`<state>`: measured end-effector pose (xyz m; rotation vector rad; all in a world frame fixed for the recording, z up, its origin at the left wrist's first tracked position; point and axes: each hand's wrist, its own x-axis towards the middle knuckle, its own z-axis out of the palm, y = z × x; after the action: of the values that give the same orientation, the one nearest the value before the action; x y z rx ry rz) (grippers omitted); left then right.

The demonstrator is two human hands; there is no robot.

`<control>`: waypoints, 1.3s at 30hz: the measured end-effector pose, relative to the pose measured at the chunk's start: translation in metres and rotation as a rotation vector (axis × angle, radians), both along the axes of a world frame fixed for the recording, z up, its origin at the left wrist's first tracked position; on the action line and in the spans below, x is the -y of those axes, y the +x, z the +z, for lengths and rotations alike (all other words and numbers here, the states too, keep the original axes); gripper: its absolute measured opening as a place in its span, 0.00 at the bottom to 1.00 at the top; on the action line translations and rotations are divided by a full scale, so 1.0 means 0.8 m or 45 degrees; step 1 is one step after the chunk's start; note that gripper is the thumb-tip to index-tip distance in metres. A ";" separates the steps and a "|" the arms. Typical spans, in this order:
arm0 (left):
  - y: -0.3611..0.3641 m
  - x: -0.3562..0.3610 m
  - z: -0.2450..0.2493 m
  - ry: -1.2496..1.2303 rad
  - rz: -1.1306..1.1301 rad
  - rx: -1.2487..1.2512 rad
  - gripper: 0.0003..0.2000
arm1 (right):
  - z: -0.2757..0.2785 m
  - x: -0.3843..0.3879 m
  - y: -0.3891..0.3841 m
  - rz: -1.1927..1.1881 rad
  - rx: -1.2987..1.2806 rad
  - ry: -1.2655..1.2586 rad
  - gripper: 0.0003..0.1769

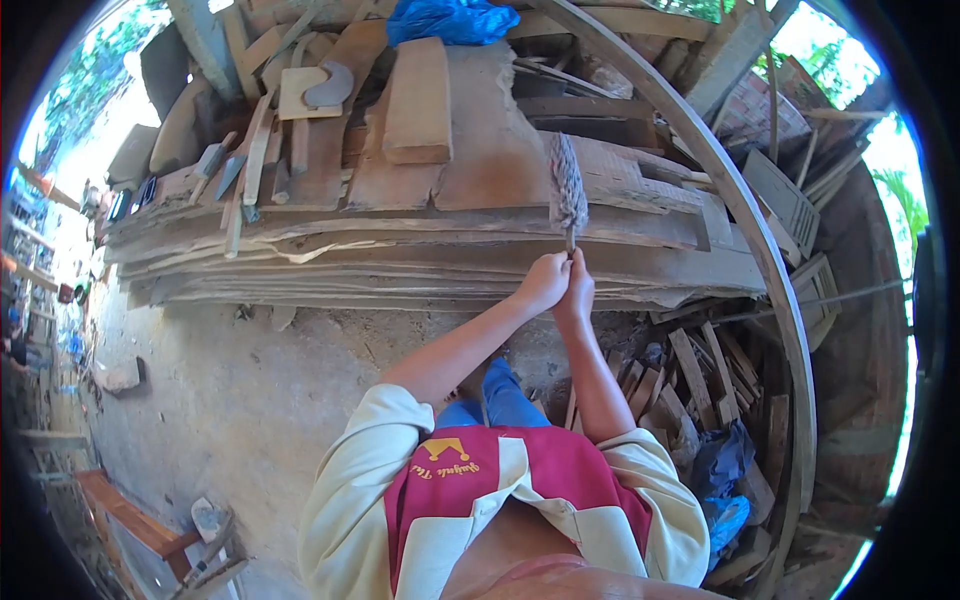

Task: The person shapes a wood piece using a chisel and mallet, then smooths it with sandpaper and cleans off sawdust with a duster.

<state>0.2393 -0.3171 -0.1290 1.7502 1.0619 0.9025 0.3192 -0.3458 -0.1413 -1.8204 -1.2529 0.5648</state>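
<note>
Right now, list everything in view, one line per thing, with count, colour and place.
brush: one, grey, upright over the plank stack, handle in both hands
plank stack: one, brown, across the middle
thick board: one, light brown, on top of the stack
plastic bag: one, blue, top edge
curved beam: one, grey-brown, arcing down the right
offcuts: many, brown, on the ground at right
bench: one, reddish, lower left
left hand: one, gripping the brush handle
right hand: one, gripping the handle beside the left
</note>
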 end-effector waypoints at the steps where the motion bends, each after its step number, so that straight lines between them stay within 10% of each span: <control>1: -0.003 0.003 0.007 0.025 0.064 0.008 0.11 | 0.005 0.001 -0.004 0.044 0.073 0.057 0.19; 18: -0.187 0.073 -0.002 -0.134 0.554 -0.126 0.12 | -0.001 0.032 -0.175 0.705 0.072 -0.021 0.26; 22: -0.183 0.073 0.022 -0.068 0.420 -0.057 0.14 | -0.009 0.031 -0.165 0.512 -0.371 -0.152 0.23; 32: -0.119 -0.018 0.045 -0.113 0.132 0.180 0.13 | 0.019 -0.054 -0.078 0.501 -0.273 0.205 0.25; 33: -0.118 -0.027 0.048 -0.242 0.066 0.251 0.15 | 0.007 -0.075 -0.068 0.398 -0.975 0.129 0.22; 34: -0.115 -0.035 0.049 -0.231 0.061 0.253 0.15 | 0.023 -0.089 -0.062 0.398 -0.970 0.140 0.22; 36: -0.109 -0.048 0.046 -0.204 0.137 0.379 0.18 | 0.064 -0.113 -0.053 0.618 0.046 0.095 0.18; 39: -0.108 -0.065 0.043 -0.385 0.161 0.395 0.23 | 0.088 -0.164 -0.033 0.773 0.212 0.061 0.16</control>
<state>0.1532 -0.2647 -0.0943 1.2605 1.0486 0.9965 0.2925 -0.2149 -0.0705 -1.4534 -1.9338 0.7083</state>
